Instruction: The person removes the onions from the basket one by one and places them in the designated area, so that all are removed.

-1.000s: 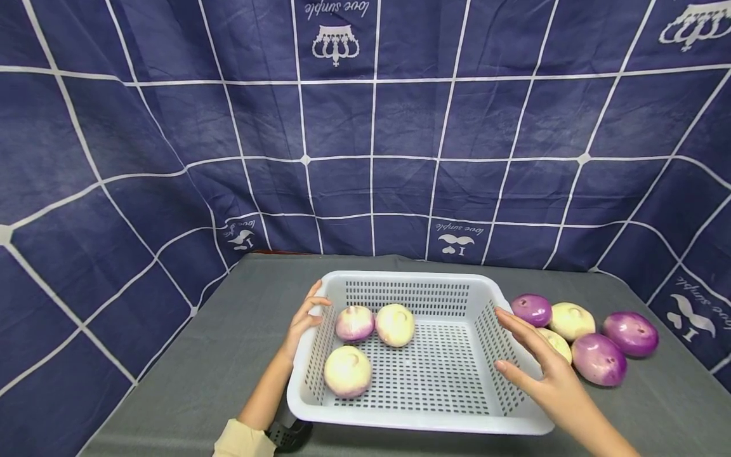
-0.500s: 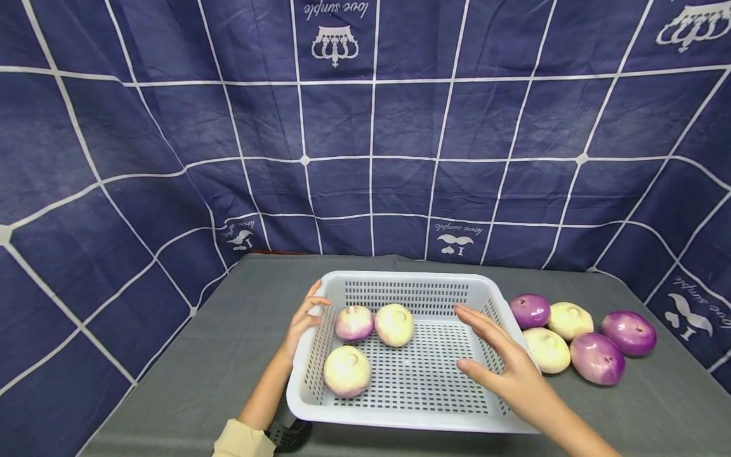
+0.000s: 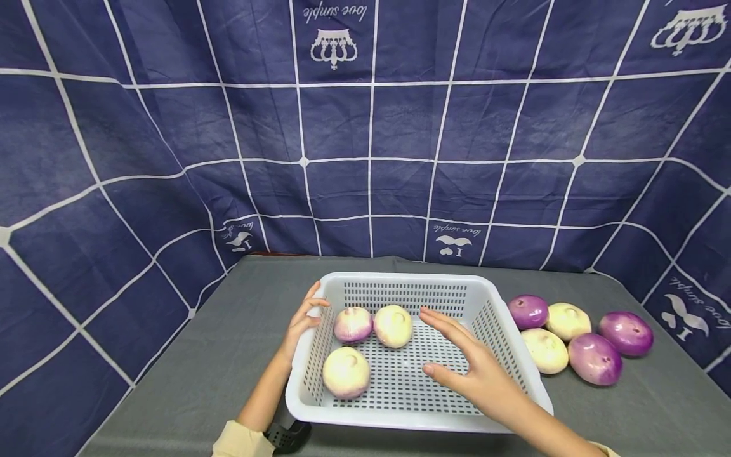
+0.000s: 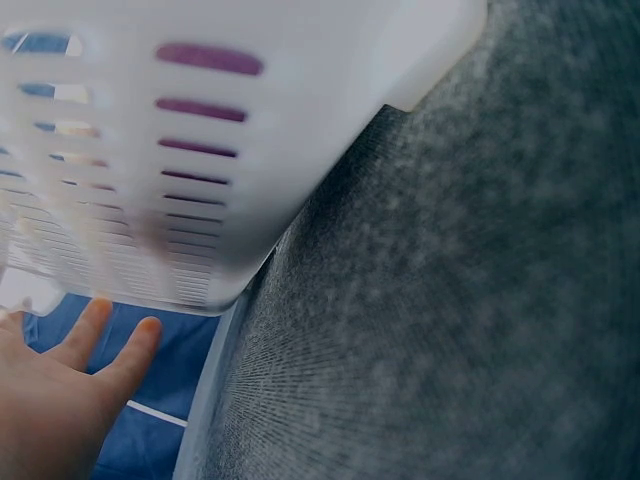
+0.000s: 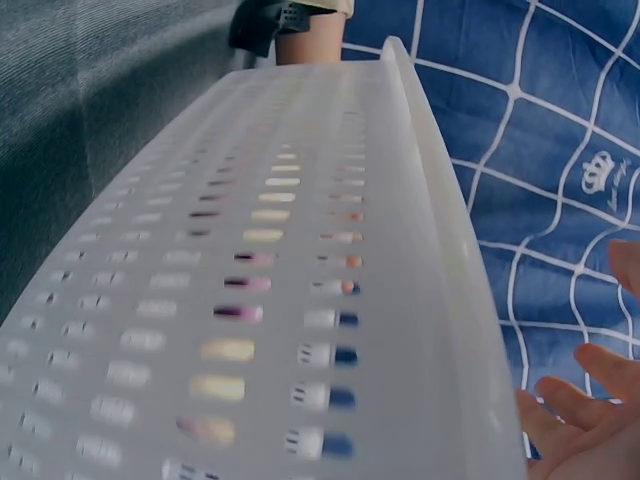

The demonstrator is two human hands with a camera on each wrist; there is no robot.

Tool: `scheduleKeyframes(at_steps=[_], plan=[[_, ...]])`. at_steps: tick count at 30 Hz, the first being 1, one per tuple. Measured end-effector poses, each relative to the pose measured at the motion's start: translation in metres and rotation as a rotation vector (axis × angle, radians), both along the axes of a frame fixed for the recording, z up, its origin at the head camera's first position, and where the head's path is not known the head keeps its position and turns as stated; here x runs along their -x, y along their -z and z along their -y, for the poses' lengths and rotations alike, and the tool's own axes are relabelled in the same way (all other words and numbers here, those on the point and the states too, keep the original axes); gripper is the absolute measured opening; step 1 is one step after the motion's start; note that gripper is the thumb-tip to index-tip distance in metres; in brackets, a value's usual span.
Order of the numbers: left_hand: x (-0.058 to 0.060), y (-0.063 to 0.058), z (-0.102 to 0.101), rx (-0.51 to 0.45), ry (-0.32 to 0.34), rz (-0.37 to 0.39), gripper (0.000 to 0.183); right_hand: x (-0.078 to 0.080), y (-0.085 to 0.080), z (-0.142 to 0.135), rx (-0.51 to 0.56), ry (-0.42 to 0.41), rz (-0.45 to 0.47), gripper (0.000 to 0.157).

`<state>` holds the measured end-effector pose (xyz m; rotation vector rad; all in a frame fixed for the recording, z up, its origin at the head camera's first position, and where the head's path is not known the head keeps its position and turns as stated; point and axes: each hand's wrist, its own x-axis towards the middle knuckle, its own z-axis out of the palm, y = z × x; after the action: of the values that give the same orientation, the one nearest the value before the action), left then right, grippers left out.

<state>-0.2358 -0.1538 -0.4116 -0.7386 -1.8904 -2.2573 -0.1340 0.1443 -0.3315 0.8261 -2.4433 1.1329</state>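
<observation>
My left hand [image 3: 299, 324] rests at the left rim of a light grey slotted plastic basket [image 3: 400, 417], some fingertips over the edge. In the left wrist view, two fingers [image 4: 125, 360] extend straight beside the basket's outer wall. My right hand [image 3: 474, 368] is held above the basket's right half, thumb and fingers spread and holding nothing. Inside, toward the left, lie three pale turnips with purple tinges: a front turnip [image 3: 346, 373], a back-left turnip [image 3: 353, 325] and a back-right turnip [image 3: 393, 326]. The right wrist view shows the slotted wall [image 5: 270, 280] with turnip colours through it.
Right of the basket, several more turnips lie grouped on the grey cloth-covered table [image 3: 228, 317], among them a purple turnip [image 3: 595, 359] and a cream turnip [image 3: 544, 351]. A blue curtain with white lines [image 3: 400, 127] hangs behind and at both sides.
My right hand has moved left, from the basket's right rim to above its inside, with fingers still spread. The left hand, basket and turnips keep their places.
</observation>
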Motion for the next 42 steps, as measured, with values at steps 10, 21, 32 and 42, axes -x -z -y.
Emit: scheduleKeyframes(at_steps=[10,21,32,42], plan=[[0.000,0.000,0.001,-0.003,0.000,0.001,0.037,0.007,0.006,0.022,0.061,-0.064,0.086,0.060],[0.000,0.000,0.002,-0.005,-0.012,0.002,0.038,-0.001,0.000,0.053,0.074,-0.159,0.164,0.058],[0.000,0.003,0.001,0.007,-0.007,0.009,0.038,0.005,0.010,0.073,0.060,-0.192,0.294,0.057],[-0.001,0.001,0.001,0.003,-0.003,0.013,0.039,0.014,0.017,0.084,0.023,-0.190,0.435,0.062]])
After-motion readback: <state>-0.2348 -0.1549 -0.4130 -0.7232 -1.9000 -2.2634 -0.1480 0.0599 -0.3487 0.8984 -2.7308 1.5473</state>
